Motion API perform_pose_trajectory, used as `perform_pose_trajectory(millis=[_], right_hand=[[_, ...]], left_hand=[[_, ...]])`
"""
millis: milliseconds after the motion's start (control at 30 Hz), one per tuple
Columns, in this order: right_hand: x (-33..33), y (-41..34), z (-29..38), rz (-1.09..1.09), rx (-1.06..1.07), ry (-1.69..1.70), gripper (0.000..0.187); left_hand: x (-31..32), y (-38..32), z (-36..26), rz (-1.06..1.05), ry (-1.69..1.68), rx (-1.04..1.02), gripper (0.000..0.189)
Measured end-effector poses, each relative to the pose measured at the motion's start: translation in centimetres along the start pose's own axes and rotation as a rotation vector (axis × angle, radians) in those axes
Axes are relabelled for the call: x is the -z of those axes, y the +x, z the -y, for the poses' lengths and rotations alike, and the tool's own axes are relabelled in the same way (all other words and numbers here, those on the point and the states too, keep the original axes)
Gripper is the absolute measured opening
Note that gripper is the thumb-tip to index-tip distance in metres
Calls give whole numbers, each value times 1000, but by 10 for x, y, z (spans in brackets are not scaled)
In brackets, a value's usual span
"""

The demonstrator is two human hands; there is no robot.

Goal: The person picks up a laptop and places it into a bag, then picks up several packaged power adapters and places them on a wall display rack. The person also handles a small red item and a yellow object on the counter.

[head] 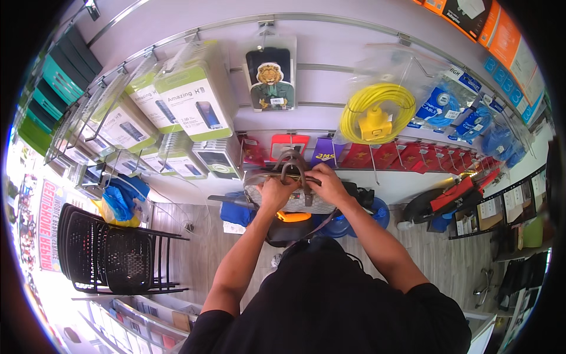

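Note:
A grey-beige patterned handbag (pixel 292 201) with brown handles (pixel 295 161) stands before me against the slatted wall. My left hand (pixel 277 192) is at the bag's top edge, left of the handles, fingers curled. On the other side of the handles, my right hand (pixel 328 183) touches the upper rim with bent fingers. The fingertips of both hands are partly hidden by the handles and the bag, so what they pinch does not show. Below the bag is a black container or bag with an orange part (pixel 293 217).
Packs of phone screen protectors (pixel 194 101), a phone case (pixel 270 79) and a coiled yellow cable (pixel 377 113) hang above on metal hooks. Stacked black chairs (pixel 110 252) stand at left. Blue water jugs (pixel 379 212) sit on the floor beside the bag. A scooter-like red and black object (pixel 451 197) is at right.

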State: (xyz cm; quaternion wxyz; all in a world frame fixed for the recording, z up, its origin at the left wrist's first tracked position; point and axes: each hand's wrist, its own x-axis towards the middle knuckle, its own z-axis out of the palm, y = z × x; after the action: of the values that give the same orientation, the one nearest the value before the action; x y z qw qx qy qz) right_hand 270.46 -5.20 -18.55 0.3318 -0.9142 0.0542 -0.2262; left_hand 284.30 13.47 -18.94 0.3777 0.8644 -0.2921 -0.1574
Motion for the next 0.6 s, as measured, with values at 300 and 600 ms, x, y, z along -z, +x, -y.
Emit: perform_pose_trajectory(millis=[300,600], right_hand=[[4,-7,0,74,-12,-119,42],[11,-4,-5,105,-9,-98,37]], left_hand=[[16,2,-14,-192,-85,-231,25],[6,-2,2,-303,-132,-179,20]])
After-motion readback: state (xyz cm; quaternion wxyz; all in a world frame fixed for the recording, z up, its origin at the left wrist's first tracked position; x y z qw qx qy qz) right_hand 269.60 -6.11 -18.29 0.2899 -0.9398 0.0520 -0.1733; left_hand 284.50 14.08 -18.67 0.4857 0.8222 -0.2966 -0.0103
